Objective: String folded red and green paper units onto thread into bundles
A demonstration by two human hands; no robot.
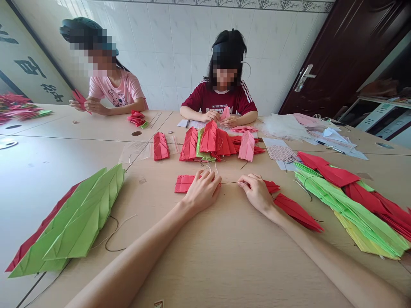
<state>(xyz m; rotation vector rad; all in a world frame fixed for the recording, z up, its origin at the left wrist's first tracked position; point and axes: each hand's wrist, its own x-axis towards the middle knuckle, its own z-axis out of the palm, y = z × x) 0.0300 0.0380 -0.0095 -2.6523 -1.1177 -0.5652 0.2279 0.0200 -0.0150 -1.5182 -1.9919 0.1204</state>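
My left hand [204,187] rests on the right part of a folded red paper piece [183,183], its fingers bent down over it. My right hand [254,187] is closed in a pinch just right of the middle, with a thin dark thread [229,183] running between the two hands. What the right fingertips pinch is too small to make out; it seems to be the thread. Another red piece [272,186] shows partly behind the right hand, and a longer red folded piece [297,211] lies beside the right wrist.
Ahead lie a pile of red and green folded papers [208,141] and a pink piece [246,146]. Large green folded pieces [83,214] are at left, a green and red stack [349,205] at right. Two people sit across the table [199,261], handling paper.
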